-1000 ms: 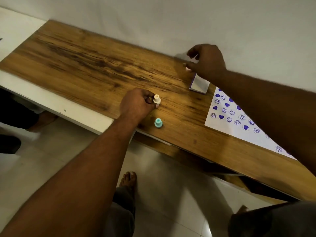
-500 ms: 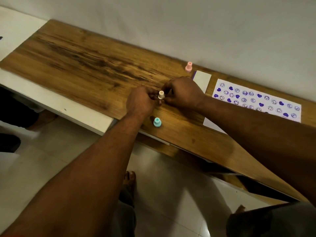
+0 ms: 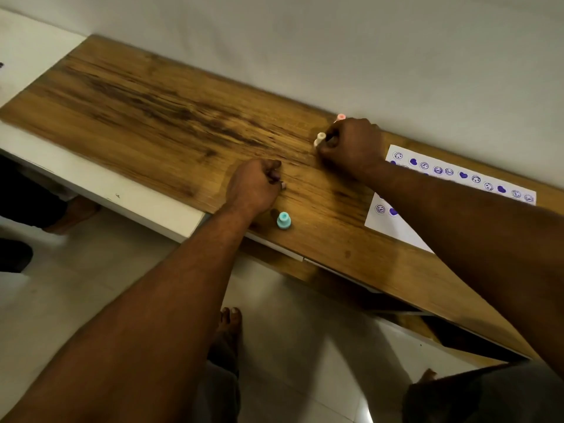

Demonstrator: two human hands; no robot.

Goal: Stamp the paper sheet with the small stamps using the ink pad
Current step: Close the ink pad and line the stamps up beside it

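Head view, starting at the right hand [image 3: 351, 148]: curled tight at the far side of the wooden table [image 3: 152, 117], close to the wall [image 3: 396, 56], fingers and thumb wrapped round a cream stamp [image 3: 319, 139]. Only the stamp's upper end on show, poking out of the fist to the left; lower end hidden, contact with the wood impossible to judge. Just beyond the knuckles, hard by the wall, a pink stamp [image 3: 341, 117], mostly covered by the hand.

Nearer and to the left, well apart from the right fist, the left hand [image 3: 253, 184], knuckles up, fingers folded under, low on the tabletop. At its fingertips a small pale bit [image 3: 283, 185], too small to name; pinched object or fingernail, cannot tell. Just near-right of that hand, a teal stamp [image 3: 283, 220], upright, alone, close to the table's near edge.

Off to the right, the paper sheet [image 3: 393, 230], flat on the wood, rows of purple hearts and smiley faces across it, right forearm crossing above its middle. Below the table edge, pale tiled floor [image 3: 305, 331] and a bare foot [image 3: 231, 319].
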